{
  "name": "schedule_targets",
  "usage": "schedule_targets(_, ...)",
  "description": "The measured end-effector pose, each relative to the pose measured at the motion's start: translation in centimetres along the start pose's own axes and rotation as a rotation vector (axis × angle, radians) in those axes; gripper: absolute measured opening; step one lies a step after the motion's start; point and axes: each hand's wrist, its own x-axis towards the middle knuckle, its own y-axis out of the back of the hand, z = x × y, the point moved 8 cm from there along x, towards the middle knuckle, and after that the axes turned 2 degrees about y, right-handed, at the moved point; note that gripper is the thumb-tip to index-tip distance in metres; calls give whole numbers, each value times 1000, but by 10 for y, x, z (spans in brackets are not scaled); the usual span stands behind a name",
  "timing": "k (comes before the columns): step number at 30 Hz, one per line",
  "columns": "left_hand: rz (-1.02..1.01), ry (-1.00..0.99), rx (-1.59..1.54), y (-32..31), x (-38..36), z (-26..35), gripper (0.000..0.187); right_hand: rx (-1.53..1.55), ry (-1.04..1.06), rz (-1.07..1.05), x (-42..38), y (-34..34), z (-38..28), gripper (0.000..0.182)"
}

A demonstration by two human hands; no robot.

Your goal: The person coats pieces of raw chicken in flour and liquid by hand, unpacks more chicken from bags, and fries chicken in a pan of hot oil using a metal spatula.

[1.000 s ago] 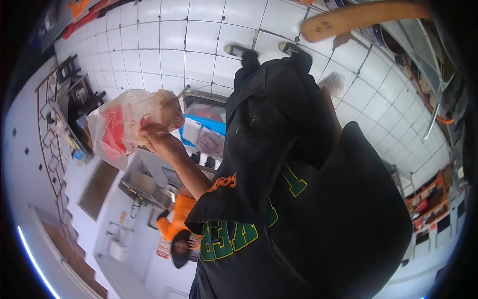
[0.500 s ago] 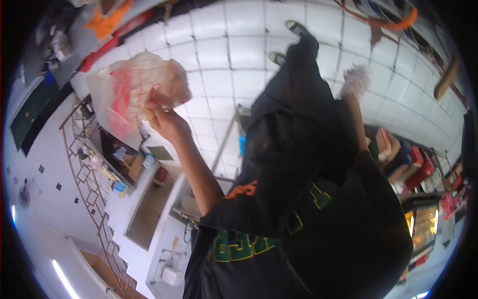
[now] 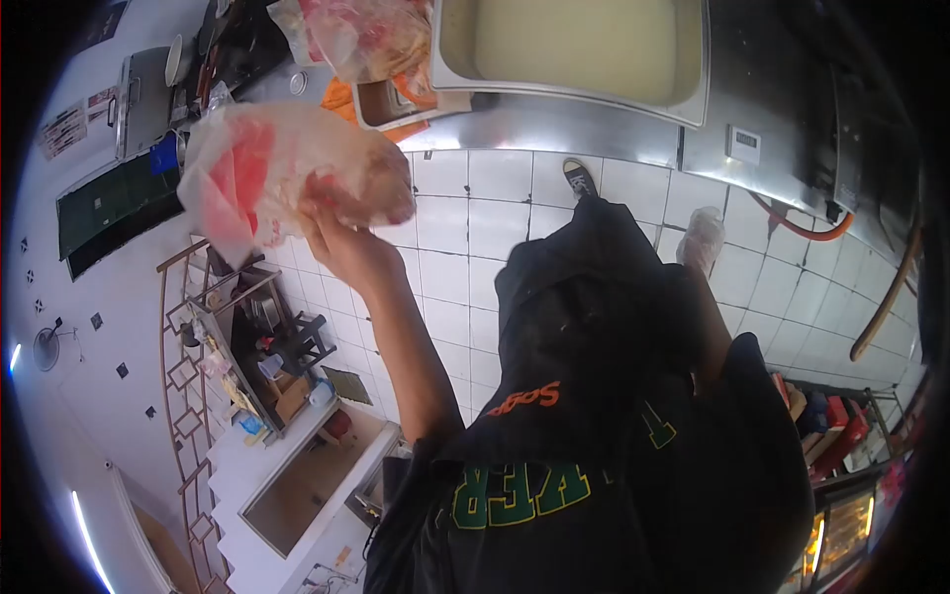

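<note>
My left hand [image 3: 351,252] is closed on the gathered part of a translucent plastic bag [image 3: 287,168] with red print. Something pinkish-brown shows through the far end of the bag, which hangs over the floor short of the counter. My right hand [image 3: 702,239] wears a clear disposable glove and hangs low on the right, beside my dark apron. It is nearest the counter's front, and its fingers blur together inside the plastic.
On the steel counter [image 3: 594,139] stands a deep metal pan [image 3: 569,94] of pale liquid. Left of it lie another red-printed plastic bag [image 3: 371,40] and a small tray [image 3: 381,104]. A white digital timer [image 3: 744,145], an orange hose [image 3: 807,226] and a wooden handle [image 3: 881,317] are on the right.
My view has shifted toward the counter, bringing the pan, second bag and timer into sight. The bag stays in my left hand; my right hand still hangs at my side.
</note>
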Motion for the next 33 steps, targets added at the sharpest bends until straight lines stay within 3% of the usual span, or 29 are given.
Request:
schedule_targets(2,19,80,-58,-19,30,0,38,-91,218,-63,31,38,-56,24)
schedule_targets(3,16,65,-85,-31,48,-3,38,-91,226,-34,38,30,-50,24)
schedule_targets(4,-24,154,-136,-42,64,-20,38,4,91,-71,40,20,-31,20)
schedule_targets(5,-65,246,-182,-52,79,-40,39,98,-44,-113,37,11,-14,29)
schedule_targets(6,-129,261,-151,-65,93,-58,40,95,-44,-96,36,20,-21,29)
schedule_targets(7,-198,274,-123,-80,104,-77,41,186,-221,-222,31,20,-16,25)
schedule_targets(8,-402,301,-98,-103,113,-90,46,278,-398,-344,24,18,-10,33)
schedule_targets(12,-657,193,174,-111,123,-107,53,569,-402,-419,-11,-3,9,24)
schedule_targets(15,-806,107,382,-74,134,-95,51,771,-351,-530,-8,55,-70,29)
schedule_targets(17,-926,200,535,-47,142,-91,63,864,-455,-468,-14,104,-108,33)
schedule_targets(18,-967,263,527,-34,152,-91,55,928,-546,-378,-21,127,-130,35)
schedule_targets(19,-859,360,569,-23,157,-91,55,970,-687,-202,-17,153,-165,31)
schedule_targets(21,-902,80,695,-6,221,-157,52,1022,-911,133,-44,150,-163,25)
schedule_targets(22,-921,-236,838,-3,237,-174,51,1034,-962,156,-75,127,-156,25)
schedule_targets(23,-909,-564,958,-8,245,-176,51,334,-707,252,-98,125,-152,23)
schedule_targets(25,-991,-884,1142,-22,233,-179,53,-326,-412,310,-99,104,-203,22)
schedule_targets(26,-1092,-1046,957,-21,227,-192,55,190,-771,467,-116,86,-198,16)
schedule_targets(29,-1136,-1016,1153,-24,210,-196,66,87,-845,469,-125,53,-257,17)
schedule_targets(31,-1191,-1044,1197,-27,212,-191,67,-118,-701,486,-112,46,-295,16)
schedule_targets(32,-1221,-1044,1204,-28,213,-192,67,-24,-721,529,-115,34,-303,16)
schedule_targets(33,-1259,-1051,1240,-29,219,-196,67,477,-857,592,-119,23,-300,25)
